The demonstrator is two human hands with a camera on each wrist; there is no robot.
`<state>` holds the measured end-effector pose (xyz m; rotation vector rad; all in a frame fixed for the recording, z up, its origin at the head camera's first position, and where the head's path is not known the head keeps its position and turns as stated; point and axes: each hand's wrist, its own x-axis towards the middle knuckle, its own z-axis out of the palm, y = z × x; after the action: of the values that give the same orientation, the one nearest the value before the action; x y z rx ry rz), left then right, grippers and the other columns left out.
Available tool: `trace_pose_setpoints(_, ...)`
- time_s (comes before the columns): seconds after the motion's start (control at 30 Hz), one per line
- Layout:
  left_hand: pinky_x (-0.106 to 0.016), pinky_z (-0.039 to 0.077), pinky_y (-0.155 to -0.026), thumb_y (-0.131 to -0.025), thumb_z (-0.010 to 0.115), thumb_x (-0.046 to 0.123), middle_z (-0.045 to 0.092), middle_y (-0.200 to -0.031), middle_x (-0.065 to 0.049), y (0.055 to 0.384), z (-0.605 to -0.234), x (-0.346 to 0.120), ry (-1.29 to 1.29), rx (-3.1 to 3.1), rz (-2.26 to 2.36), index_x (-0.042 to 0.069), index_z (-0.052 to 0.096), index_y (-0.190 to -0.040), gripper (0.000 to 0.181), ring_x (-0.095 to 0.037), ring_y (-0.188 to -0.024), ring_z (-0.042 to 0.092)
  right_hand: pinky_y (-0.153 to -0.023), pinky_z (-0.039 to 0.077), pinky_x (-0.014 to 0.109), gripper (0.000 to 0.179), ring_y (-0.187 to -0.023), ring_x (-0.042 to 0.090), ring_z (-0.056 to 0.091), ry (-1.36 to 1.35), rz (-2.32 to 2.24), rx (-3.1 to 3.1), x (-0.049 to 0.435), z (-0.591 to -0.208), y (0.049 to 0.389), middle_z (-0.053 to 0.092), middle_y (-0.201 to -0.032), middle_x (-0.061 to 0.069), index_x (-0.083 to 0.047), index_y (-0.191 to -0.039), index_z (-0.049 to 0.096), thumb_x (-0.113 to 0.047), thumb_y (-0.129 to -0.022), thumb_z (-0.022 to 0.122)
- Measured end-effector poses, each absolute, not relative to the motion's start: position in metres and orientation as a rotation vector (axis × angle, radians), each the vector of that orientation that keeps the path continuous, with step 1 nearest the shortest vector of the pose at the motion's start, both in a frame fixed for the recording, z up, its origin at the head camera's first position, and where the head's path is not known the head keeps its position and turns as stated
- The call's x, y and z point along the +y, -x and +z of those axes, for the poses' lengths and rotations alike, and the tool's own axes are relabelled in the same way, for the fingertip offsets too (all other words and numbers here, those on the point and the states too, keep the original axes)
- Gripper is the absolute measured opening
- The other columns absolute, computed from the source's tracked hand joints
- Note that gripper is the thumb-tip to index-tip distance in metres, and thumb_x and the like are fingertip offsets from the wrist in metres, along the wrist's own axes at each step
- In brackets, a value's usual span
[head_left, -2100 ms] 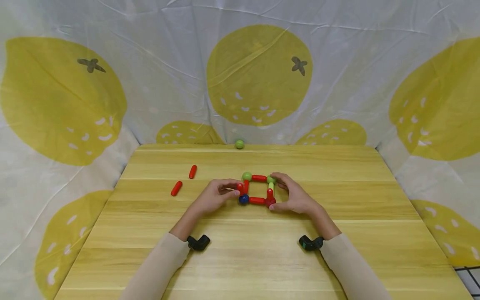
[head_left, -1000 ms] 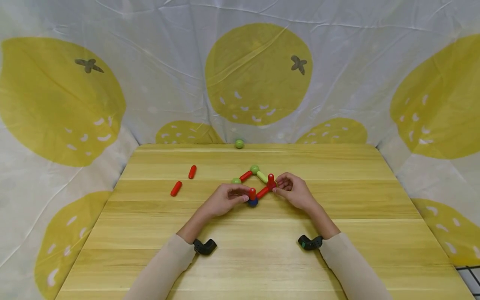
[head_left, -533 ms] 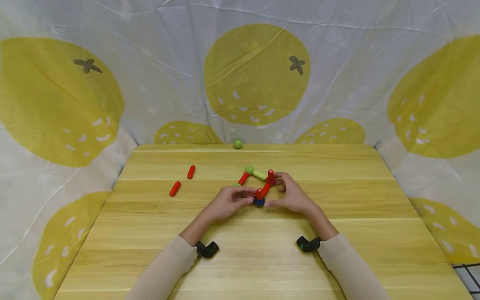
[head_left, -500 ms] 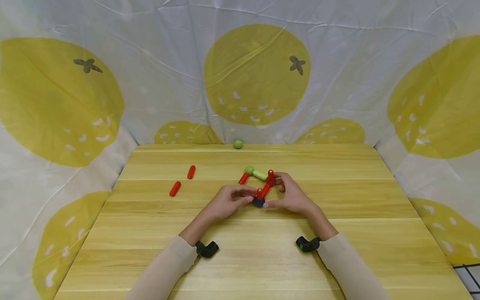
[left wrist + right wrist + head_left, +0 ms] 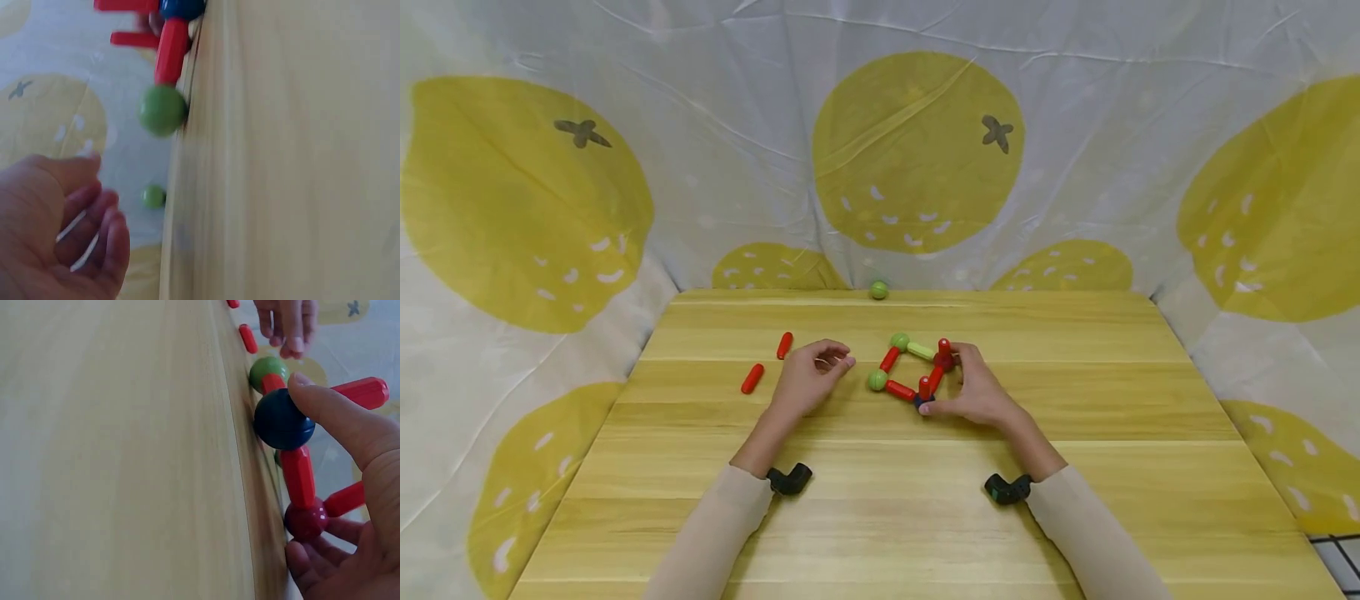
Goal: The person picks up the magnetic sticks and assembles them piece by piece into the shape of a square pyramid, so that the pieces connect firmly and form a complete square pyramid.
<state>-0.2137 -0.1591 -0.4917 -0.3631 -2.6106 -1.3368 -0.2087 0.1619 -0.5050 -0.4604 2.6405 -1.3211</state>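
Note:
A four-sided frame of magnetic sticks and balls lies mid-table, one corner toward me. Its left and far corners are green balls [image 5: 877, 380]; a dark red ball [image 5: 306, 519] and a blue ball [image 5: 284, 422] form the others. Three sides are red sticks, the fourth a pale green stick [image 5: 921, 351]. From the blue and dark red balls rise two upright red sticks [image 5: 943, 346]. My right hand [image 5: 981, 387] holds that side, thumb on the blue ball, fingers at the dark red one. Left of the frame, apart from it, my left hand [image 5: 808, 379] is loosely curved and holds nothing.
Two loose red sticks [image 5: 752, 378] lie on the wooden table [image 5: 880, 517], left of my left hand. A single green ball [image 5: 878, 290] sits at the table's far edge. Behind hangs a lemon-print cloth [image 5: 917, 150].
The frame has turned, bringing the blue ball to the near corner. My left hand has come away from it and moved left. My right hand's thumb now touches the blue ball.

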Motion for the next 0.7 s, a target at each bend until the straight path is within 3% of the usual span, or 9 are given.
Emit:
trace_pose_setpoints(0.2,-0.055,0.053,-0.091,-0.092,0.079,0.019,0.066,-0.128,-0.022,0.22,-0.487,-0.187,0.106,-2.597,-1.013,0.001,0.072,-0.121,0.035,-0.042,-0.111,0.056,-0.11,0.047,0.048,0.119,-0.129,0.032,0.053,0.455,-1.362,2.568,0.17,-0.507,0.209,0.041,-0.152,0.008,-0.012,-0.158,0.028,-0.046,-0.068,0.096)
trace_pose_setpoints(0.37,-0.061,0.051,-0.096,-0.094,0.076,0.019,0.052,-0.14,-0.031,0.222,-0.486,-0.198,-0.021,-2.671,-0.904,-0.001,0.063,-0.133,0.046,-0.051,-0.124,0.047,-0.112,0.046,0.05,0.118,-0.13,0.035,0.053,0.434,-1.365,2.545,0.176,-0.506,0.206,0.044,-0.152,0.006,-0.015,-0.159,0.028,-0.045,-0.068,0.097)
trace_pose_setpoints(0.5,-0.062,0.051,-0.097,-0.094,0.074,0.018,0.055,-0.135,-0.034,0.225,-0.49,-0.2,-0.04,-2.742,-0.892,-0.003,0.064,-0.13,0.042,-0.054,-0.123,0.049,-0.115,0.043,0.051,0.117,-0.134,0.035,0.051,0.468,-1.37,2.52,0.178,-0.505,0.205,0.044,-0.154,0.008,-0.013,-0.161,0.028,-0.042,-0.07,0.096)
trace_pose_setpoints(0.7,-0.058,0.056,-0.088,-0.093,0.073,0.009,0.067,-0.112,-0.028,0.228,-0.494,-0.2,0.033,-2.729,-0.841,-0.002,0.072,-0.108,0.019,-0.048,-0.105,0.064,-0.119,0.038,0.053,0.111,-0.139,0.034,0.047,0.552,-1.454,2.47,0.181,-0.508,0.208,0.045,-0.155,0.011,-0.01,-0.16,0.03,-0.029,-0.073,0.096)
